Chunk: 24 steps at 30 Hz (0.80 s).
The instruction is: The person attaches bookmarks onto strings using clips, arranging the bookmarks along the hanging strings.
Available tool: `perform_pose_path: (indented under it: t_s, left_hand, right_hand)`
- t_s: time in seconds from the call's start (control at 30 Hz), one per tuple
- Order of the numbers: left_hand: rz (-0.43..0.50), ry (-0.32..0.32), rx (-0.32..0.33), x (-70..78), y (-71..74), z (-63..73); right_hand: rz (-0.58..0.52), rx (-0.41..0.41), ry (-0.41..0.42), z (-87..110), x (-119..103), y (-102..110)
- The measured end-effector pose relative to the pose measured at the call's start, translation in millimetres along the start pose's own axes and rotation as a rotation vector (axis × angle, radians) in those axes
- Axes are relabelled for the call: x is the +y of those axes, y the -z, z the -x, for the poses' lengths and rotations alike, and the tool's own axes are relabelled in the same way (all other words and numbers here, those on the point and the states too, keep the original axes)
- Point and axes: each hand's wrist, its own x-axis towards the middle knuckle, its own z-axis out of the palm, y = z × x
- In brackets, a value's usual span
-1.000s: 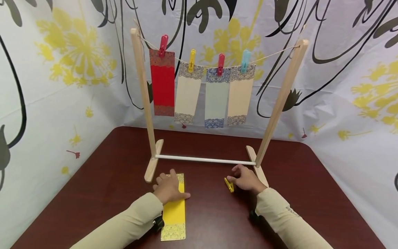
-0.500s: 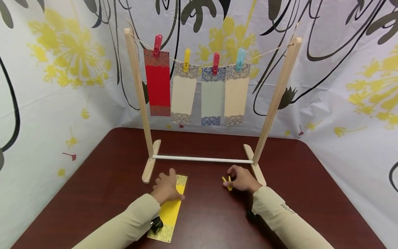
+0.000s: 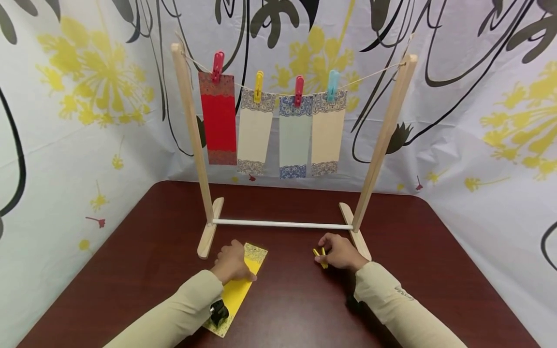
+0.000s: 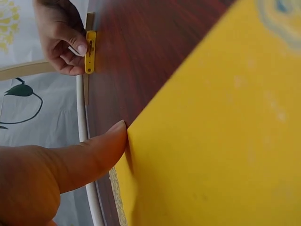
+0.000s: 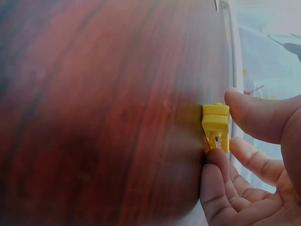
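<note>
My left hand (image 3: 231,263) lies over a yellow paper strip (image 3: 239,296) with patterned ends, set slantwise on the table. Its thumb (image 4: 96,157) presses the strip's near edge in the left wrist view; the head view shows the fingers at the opposite edge, their tips hidden. My right hand (image 3: 341,251) holds a yellow clothespin (image 3: 323,258) near the rack's right foot. Seen from the right wrist, the clothespin (image 5: 216,125) sits between thumb and fingers, low over the tabletop. In the left wrist view the clothespin (image 4: 90,52) appears beside the right fingers.
Behind the hands stands a wooden rack (image 3: 380,140) with a white crossbar (image 3: 283,224) and a string. A red strip (image 3: 219,123) and several paler ones hang there by coloured clothespins. The table's (image 3: 287,304) far edge meets a patterned cloth (image 3: 491,145).
The yellow strip has turned clockwise under my left hand, its far end swinging right and its near end left. My right hand has taken hold of the clothespin, which has changed its angle.
</note>
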Motion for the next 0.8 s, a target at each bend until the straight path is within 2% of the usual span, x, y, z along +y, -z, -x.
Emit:
perform_pose_path:
  t_s: [0.3, 0.5, 0.67, 0.8]
  left_hand:
    - [0.006, 0.023, -0.028, -0.1, 0.6, -4.1]
    - [0.016, 0.016, -0.015, 0.6, -0.4, -5.6]
    - [0.102, -0.062, -0.012, 0.3, -2.5, -0.1]
    - [0.176, -0.130, -0.016, 2.3, -2.7, 1.3]
  right_hand:
    - [-0.055, -0.026, 0.018, 2.0, 4.1, 3.6]
    - [-0.049, -0.034, 0.047, 2.0, 7.2, 2.8]
    - [0.021, -0.042, 0.093, 2.6, 7.4, 1.9]
    - [0.034, -0.024, 0.083, 3.5, 5.1, 5.0]
